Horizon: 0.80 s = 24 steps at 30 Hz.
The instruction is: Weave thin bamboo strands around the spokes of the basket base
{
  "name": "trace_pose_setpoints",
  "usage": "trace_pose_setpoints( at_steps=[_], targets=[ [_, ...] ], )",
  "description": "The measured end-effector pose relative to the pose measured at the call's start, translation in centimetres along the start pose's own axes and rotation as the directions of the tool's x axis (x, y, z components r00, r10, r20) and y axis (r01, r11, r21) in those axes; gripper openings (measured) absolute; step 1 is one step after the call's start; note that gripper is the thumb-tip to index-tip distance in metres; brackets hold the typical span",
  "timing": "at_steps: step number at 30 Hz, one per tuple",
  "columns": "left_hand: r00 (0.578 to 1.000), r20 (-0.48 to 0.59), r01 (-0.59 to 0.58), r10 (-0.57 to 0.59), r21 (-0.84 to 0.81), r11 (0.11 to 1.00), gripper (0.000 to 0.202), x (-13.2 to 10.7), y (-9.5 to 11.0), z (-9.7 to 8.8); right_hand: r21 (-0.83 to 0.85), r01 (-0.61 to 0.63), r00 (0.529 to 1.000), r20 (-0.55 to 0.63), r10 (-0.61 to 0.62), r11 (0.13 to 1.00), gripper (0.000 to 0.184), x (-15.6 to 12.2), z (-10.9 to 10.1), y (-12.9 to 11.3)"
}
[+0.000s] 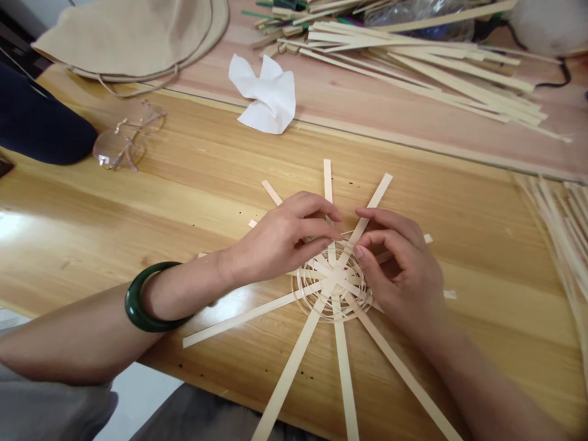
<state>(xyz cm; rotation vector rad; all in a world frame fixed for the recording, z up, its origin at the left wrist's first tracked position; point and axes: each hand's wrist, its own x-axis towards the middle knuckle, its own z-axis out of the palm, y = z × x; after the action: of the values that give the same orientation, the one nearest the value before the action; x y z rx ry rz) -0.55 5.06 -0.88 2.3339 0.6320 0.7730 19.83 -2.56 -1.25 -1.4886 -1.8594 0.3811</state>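
Bamboo basket base (331,283) lying flat on a varnished wooden table top (92,202), directly beneath both hands and toward the front of the table, with a small coil of thin weaving strands (353,303) wound around the crossing of flat bamboo spokes (294,361). Left hand (280,239) reaching in from the left of the view, its fingers (316,208) curled and bunched over the upper edge of the coil, its thumb out of sight. Right hand (399,269) arched over the right edge, with thumb and forefinger tips close together at the rim, whether pinching a strand too small to tell. Step in hand, by judgement: early round-by-round weaving of the base. Next move, also a judgement: the free strand passed over and under the nearest spoke, then snugged against the previous round. Woven disc small and fairly even, with long bare spokes radiating well beyond it. Dark green bangle (142,297) around the left wrist. Farther out, wire-rimmed glasses (126,141) and dark cloth (41,116) on the left, crumpled white tissue (264,95) beyond the hands, loose bamboo strips (422,73) on a pinkish wooden board (367,104), more strips (555,239) at the right edge, and beige fabric (124,37) in the far corner.
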Motion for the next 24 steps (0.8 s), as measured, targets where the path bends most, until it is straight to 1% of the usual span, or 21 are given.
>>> trace_pose_setpoints(
  at_steps=[4, 8, 12, 14, 18, 24],
  targets=[
    [1.0, 0.012, 0.016, -0.015, -0.073, 0.997, 0.009, 0.23, 0.23, 0.0, 0.021, 0.026, 1.0, 0.01, -0.026, 0.999, 0.009, 0.01, -0.15, -0.03],
    [0.998, 0.012, 0.07, -0.069, -0.121, 0.99, 0.007, 0.26, 0.36, -0.13, 0.042, -0.01, 1.0, -0.002, 0.01, 0.999, 0.007, -0.18, -0.03, 0.17],
    [0.996, 0.042, 0.078, -0.074, -0.107, 0.991, 0.008, 0.18, 0.53, 0.09, 0.015, -0.042, 0.999, -0.006, 0.042, 0.999, 0.01, -0.3, 0.28, 0.15],
    [0.995, 0.031, 0.103, -0.1, -0.105, 0.989, 0.009, 0.17, 0.63, 0.28, 0.015, -0.056, 0.998, -0.019, 0.057, 0.998, 0.013, -0.32, 0.38, 0.06],
    [0.988, -0.018, 0.15, -0.153, -0.11, 0.982, 0.017, 0.32, 0.67, 0.54, 0.008, -0.082, 0.993, -0.083, 0.082, 0.997, 0.019, -0.37, 0.45, -0.01],
    [0.984, 0.042, 0.175, -0.172, -0.115, 0.978, 0.016, 0.69, 0.61, 0.55, 0.011, -0.057, 0.995, -0.085, 0.057, 0.998, 0.018, -0.34, 0.52, 0.1]
  ],
)
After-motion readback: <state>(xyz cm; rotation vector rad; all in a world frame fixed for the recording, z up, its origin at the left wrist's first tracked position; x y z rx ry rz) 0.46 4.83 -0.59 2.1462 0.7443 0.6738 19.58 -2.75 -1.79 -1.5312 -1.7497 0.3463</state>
